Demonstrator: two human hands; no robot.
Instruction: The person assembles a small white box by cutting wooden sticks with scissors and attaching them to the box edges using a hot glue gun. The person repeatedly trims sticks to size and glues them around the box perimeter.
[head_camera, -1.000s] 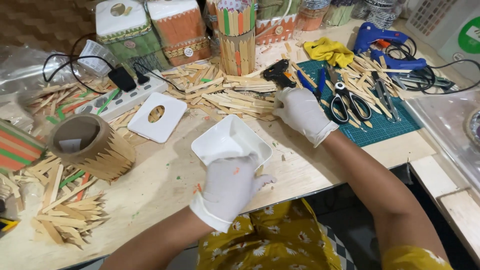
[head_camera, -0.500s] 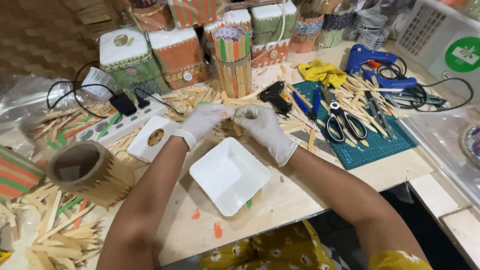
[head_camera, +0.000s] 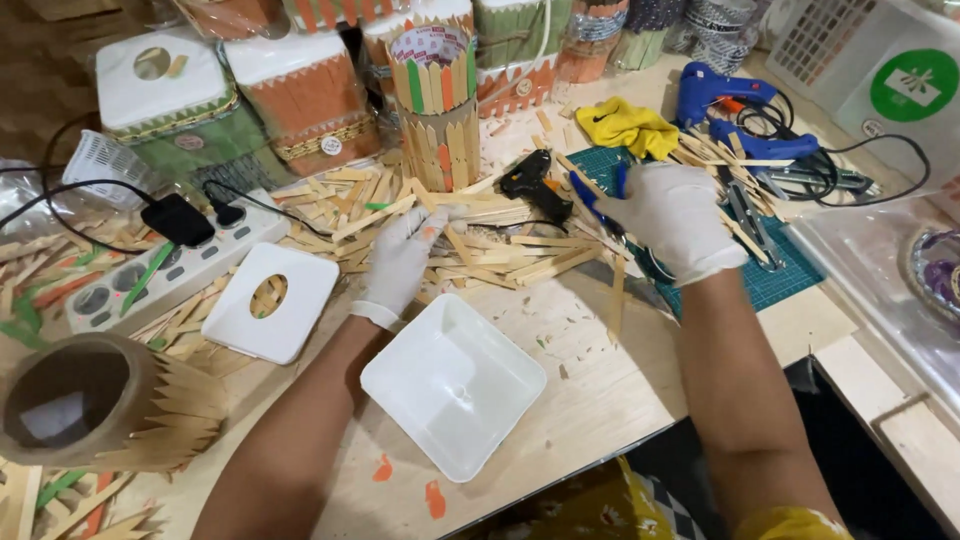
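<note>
A wooden worktable (head_camera: 600, 400) is littered with craft sticks (head_camera: 500, 250). At 11 o'clock, the left hand (head_camera: 400, 260) is pressed flat onto sticks. At 1 o'clock, the right hand (head_camera: 675, 215) is curled over scissors (head_camera: 600, 200); the grip cannot be told.

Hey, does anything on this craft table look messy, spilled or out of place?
Yes. Wooden sticks lie scattered loose across the table, some over the cutting mat, under both gloved hands: left hand, right hand. Orange paint smears mark the near edge. The white tub sits askew.
</note>
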